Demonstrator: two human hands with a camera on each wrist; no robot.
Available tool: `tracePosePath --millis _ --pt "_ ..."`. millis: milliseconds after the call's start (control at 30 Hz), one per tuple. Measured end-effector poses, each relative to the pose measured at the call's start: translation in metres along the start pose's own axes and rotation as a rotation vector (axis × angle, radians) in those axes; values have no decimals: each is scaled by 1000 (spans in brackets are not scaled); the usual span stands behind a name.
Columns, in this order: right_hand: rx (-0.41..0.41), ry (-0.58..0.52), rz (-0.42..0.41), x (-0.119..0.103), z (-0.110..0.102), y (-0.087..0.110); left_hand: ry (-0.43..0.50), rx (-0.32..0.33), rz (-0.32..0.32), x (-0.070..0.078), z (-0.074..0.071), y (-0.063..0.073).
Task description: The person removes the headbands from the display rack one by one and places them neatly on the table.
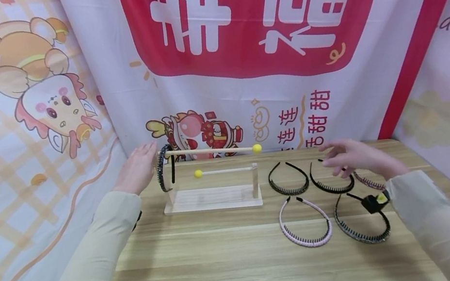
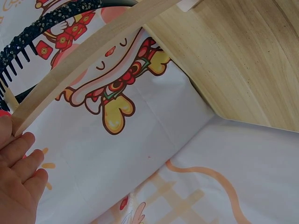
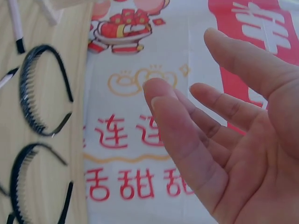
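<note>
A wooden stand [image 1: 212, 198] carries an upper rod and a lower rod, each with a yellow ball at its tip. A dark, speckled toothed headband [image 1: 161, 172] hangs on the upper rod [image 1: 213, 150] at its left end. My left hand [image 1: 137, 168] is beside that end, fingers extended; in the left wrist view its fingertips [image 2: 28, 140] are right at the end of the wooden post [image 2: 70, 70]. Over the table's right side, my right hand [image 1: 356, 157] is held in the air with fingers apart and nothing in them, above a black toothed headband [image 1: 334, 189].
More headbands lie on the wooden table [image 1: 209, 266] right of the stand: a black one [image 1: 290, 192], a pink one [image 1: 312, 244], a dark glittery one [image 1: 366, 240] and a partly hidden pinkish one [image 1: 368, 181]. Printed cloths [image 1: 109, 80] hang behind and at both sides.
</note>
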State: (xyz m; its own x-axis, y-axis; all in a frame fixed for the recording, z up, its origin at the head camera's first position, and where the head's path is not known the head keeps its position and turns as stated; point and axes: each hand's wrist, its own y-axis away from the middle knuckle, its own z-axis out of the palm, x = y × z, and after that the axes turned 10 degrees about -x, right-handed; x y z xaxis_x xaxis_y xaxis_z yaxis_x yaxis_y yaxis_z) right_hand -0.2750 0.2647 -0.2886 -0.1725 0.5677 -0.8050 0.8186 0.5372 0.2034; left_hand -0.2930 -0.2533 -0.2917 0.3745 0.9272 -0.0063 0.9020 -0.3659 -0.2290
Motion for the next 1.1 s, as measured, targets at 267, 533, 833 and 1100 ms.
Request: tracePosePath --millis 267,533,833,1100 --pt "-6 50 -84 -38 6 -31 1 0 -1 -2 1 0" --pt "12 85 -123 -71 17 -55 -5 -23 -12 -2 0 0" --pt "23 80 -177 -101 28 -79 -5 -27 -10 -1 0 -2" --pt "30 102 -242 -125 41 -102 4 -13 -5 -3 2 -3"
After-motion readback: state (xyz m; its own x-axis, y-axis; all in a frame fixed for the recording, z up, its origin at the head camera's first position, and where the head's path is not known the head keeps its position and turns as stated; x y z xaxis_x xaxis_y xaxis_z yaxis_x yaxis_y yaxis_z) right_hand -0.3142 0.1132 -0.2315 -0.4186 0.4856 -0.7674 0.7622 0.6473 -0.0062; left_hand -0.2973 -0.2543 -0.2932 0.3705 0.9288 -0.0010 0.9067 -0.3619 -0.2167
